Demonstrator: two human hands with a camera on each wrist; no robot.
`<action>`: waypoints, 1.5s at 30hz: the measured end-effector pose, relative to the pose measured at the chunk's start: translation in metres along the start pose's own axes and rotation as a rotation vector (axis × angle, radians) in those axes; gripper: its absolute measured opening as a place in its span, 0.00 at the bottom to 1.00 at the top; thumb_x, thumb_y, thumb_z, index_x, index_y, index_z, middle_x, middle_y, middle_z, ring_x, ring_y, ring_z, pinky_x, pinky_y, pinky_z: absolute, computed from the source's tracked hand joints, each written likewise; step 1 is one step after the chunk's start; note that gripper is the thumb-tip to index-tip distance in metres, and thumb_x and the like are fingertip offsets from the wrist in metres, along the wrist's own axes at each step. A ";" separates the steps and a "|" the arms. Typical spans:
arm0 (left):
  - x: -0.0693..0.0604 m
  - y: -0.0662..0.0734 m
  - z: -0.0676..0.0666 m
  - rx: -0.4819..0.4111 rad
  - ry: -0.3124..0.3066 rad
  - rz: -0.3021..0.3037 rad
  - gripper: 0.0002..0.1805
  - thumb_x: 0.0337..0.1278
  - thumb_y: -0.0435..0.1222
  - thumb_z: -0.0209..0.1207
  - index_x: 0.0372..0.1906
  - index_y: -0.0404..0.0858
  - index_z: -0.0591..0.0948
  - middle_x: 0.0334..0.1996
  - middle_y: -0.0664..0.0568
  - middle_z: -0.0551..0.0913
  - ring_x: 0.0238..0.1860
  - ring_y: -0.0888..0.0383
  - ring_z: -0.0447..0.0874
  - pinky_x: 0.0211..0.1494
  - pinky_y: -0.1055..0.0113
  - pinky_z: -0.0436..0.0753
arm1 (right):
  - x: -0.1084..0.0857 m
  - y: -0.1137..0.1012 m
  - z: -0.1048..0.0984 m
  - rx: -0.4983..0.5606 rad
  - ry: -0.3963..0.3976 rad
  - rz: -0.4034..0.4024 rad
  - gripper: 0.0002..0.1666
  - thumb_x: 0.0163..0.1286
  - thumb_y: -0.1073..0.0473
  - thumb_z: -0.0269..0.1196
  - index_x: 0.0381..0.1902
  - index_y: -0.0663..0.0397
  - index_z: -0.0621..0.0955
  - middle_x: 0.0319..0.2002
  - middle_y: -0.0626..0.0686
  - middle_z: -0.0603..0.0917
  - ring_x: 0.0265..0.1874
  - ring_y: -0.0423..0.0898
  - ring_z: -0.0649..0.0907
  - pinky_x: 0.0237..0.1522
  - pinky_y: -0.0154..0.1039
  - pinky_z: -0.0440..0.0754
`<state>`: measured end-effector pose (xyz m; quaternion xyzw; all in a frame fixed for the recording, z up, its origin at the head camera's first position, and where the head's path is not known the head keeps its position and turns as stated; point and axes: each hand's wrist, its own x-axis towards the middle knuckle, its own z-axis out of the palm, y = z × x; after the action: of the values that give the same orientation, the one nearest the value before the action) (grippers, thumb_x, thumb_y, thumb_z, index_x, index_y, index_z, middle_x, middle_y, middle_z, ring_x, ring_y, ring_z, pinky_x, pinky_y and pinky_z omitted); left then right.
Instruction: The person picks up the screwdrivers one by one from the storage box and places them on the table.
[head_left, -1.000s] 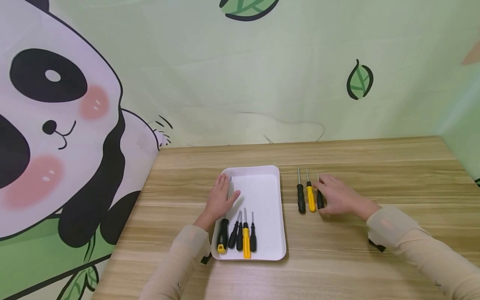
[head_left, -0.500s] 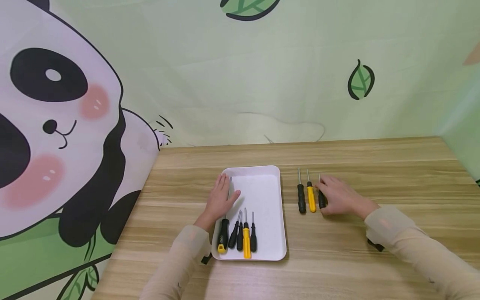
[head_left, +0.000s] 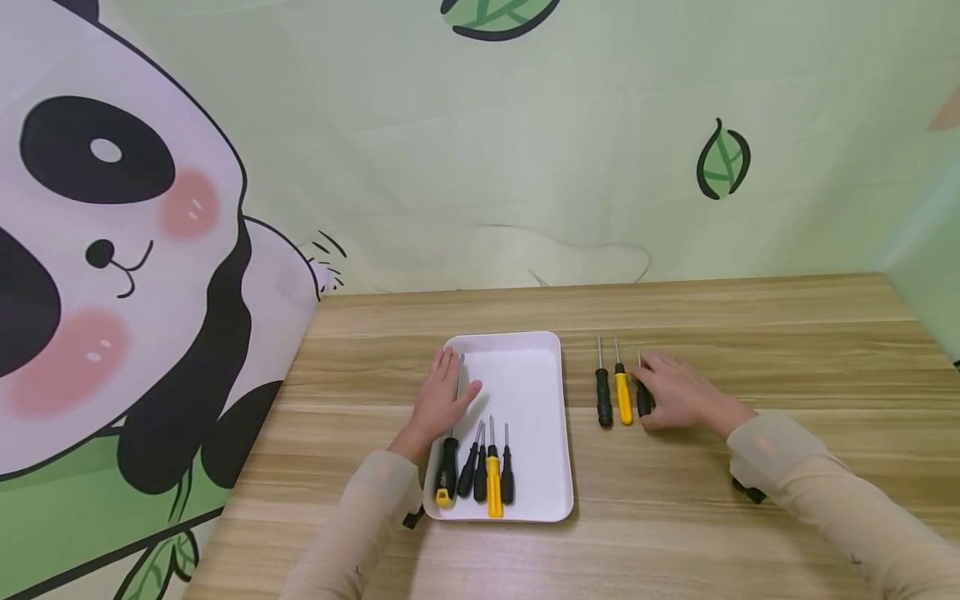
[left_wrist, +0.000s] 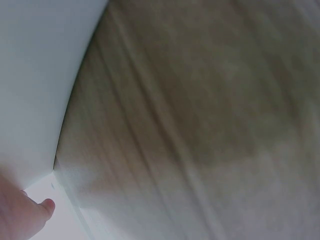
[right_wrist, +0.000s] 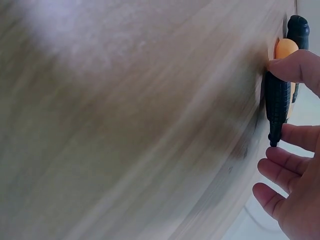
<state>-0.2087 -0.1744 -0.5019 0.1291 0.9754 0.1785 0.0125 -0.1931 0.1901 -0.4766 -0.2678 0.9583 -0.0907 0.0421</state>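
Note:
My left hand point(head_left: 437, 404) rests on the left side of the white tray point(head_left: 536, 400), fingers straight and thumb spread over the inside. My right hand point(head_left: 681, 392) pinches a black-handled screwdriver point(head_left: 643, 400) lying on the table, right of a yellow-handled screwdriver point(head_left: 623, 398) and another black one point(head_left: 603, 400). In the right wrist view, thumb and index finger touch the two ends of the black ribbed handle point(right_wrist: 278, 102), while the other fingers hang beside it. The left wrist view shows part of the left hand point(left_wrist: 22, 212) by the tray wall.
Inside the tray lie a large black screwdriver with a yellow end point(head_left: 446, 471), a yellow one point(head_left: 493, 487) and several smaller black ones point(head_left: 507, 479). A wooden table point(head_left: 675, 517) carries everything; a patterned cloth wall point(head_left: 570, 150) stands behind it.
The right hand and the black screwdriver it touches have shifted slightly to the right, away from the yellow one. The left hand and the tray have stayed in place.

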 end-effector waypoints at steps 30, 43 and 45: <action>0.000 0.001 0.000 0.001 0.002 -0.008 0.40 0.61 0.56 0.39 0.67 0.31 0.48 0.69 0.43 0.43 0.70 0.48 0.38 0.69 0.52 0.49 | 0.001 0.004 0.005 0.054 -0.015 0.010 0.40 0.40 0.48 0.65 0.52 0.64 0.74 0.36 0.53 0.68 0.33 0.46 0.67 0.31 0.37 0.64; 0.000 0.000 0.000 -0.002 0.011 0.005 0.40 0.61 0.54 0.41 0.66 0.29 0.50 0.69 0.41 0.44 0.70 0.48 0.38 0.68 0.51 0.51 | -0.003 0.005 0.006 0.057 -0.028 0.020 0.44 0.42 0.48 0.64 0.57 0.62 0.70 0.45 0.57 0.71 0.44 0.52 0.70 0.45 0.51 0.70; 0.000 0.001 0.000 -0.006 0.009 0.003 0.40 0.61 0.54 0.41 0.66 0.30 0.50 0.69 0.42 0.44 0.70 0.48 0.38 0.69 0.52 0.50 | -0.005 0.005 0.007 0.059 -0.023 0.019 0.44 0.42 0.48 0.65 0.58 0.61 0.69 0.45 0.57 0.71 0.45 0.52 0.70 0.46 0.51 0.70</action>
<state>-0.2082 -0.1741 -0.5014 0.1299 0.9747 0.1818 0.0084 -0.1909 0.1957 -0.4843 -0.2585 0.9571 -0.1153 0.0620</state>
